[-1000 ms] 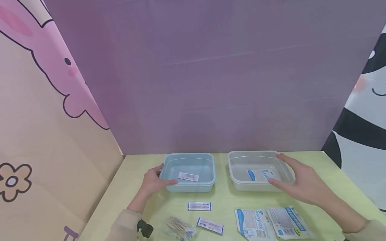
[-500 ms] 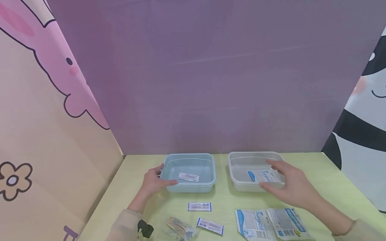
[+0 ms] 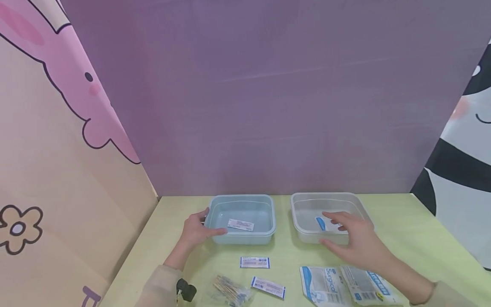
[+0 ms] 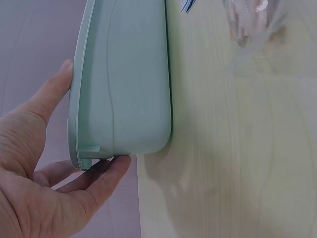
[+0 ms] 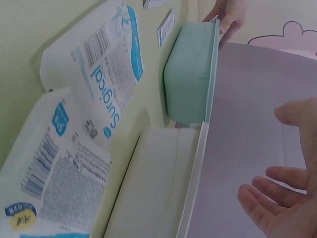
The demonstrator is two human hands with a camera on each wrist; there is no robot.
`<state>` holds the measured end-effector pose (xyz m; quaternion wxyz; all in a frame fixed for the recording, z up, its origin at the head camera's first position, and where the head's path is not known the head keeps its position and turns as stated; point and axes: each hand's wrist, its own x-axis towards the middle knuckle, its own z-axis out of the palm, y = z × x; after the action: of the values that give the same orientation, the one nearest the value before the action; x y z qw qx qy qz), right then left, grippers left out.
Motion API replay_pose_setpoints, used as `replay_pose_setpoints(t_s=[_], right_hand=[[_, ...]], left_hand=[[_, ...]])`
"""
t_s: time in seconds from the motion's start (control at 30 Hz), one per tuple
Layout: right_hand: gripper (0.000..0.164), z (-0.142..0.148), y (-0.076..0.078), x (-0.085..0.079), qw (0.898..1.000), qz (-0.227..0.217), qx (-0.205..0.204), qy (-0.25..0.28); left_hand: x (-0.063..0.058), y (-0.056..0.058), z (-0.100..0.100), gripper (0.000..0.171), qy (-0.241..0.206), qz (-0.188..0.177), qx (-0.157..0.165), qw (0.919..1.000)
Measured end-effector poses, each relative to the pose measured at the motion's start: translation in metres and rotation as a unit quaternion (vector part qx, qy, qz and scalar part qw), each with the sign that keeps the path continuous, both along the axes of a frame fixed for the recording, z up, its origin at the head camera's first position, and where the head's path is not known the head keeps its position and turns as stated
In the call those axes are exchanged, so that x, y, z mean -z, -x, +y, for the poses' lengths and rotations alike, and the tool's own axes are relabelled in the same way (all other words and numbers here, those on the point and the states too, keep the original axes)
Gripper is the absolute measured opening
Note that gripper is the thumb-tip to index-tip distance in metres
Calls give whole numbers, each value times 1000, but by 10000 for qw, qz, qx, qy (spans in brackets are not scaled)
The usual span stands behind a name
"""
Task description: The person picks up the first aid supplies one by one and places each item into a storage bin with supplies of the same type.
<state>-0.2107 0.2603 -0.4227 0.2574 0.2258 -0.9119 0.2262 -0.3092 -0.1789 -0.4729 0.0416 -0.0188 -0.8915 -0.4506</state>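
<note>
My left hand (image 3: 197, 231) holds the left front corner of a light blue plastic box (image 4: 133, 79). Its thumb lies against the rim and the other fingers sit below the rim at the end wall, as the left wrist view shows. A small white packet with fine print (image 3: 241, 224) lies inside this box. Over the front right of a whitish translucent box (image 3: 307, 236) hovers my right hand (image 5: 292, 193), thumb and fingers spread with nothing between them. Inside that box lies a blue-and-white "Surgical" packet (image 3: 321, 223), partly hidden behind the right hand.
Two white-and-blue strip packets (image 3: 255, 262) (image 3: 268, 287) lie before the blue box. Nearer is a clear bag of cotton swabs (image 3: 232, 291). A "Surgical" packet (image 3: 324, 283) and another white packet (image 3: 364, 285) lie at front right. A purple wall (image 3: 261, 106) stands behind.
My right hand has moved left and toward me, from the right end of the whitish box to over its front. The left hand stays at the blue box.
</note>
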Motion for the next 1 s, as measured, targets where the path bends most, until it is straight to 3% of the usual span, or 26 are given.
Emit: replay_pose_setpoints(t_s=[0.23,0.43,1.0], right_hand=[[58,-12,-2,6,9987,313,-365,146],[61,-25,-6,12,9983,382,-425,85],[52,-54,-13,20,9969,-395,-668,147]], left_hand=[[3,3,1,108,-14,28,1,10000],[2,1,2,109,-49,-83,-60,9999],[-1,-2,4,109,-8,-47,-24,10000]])
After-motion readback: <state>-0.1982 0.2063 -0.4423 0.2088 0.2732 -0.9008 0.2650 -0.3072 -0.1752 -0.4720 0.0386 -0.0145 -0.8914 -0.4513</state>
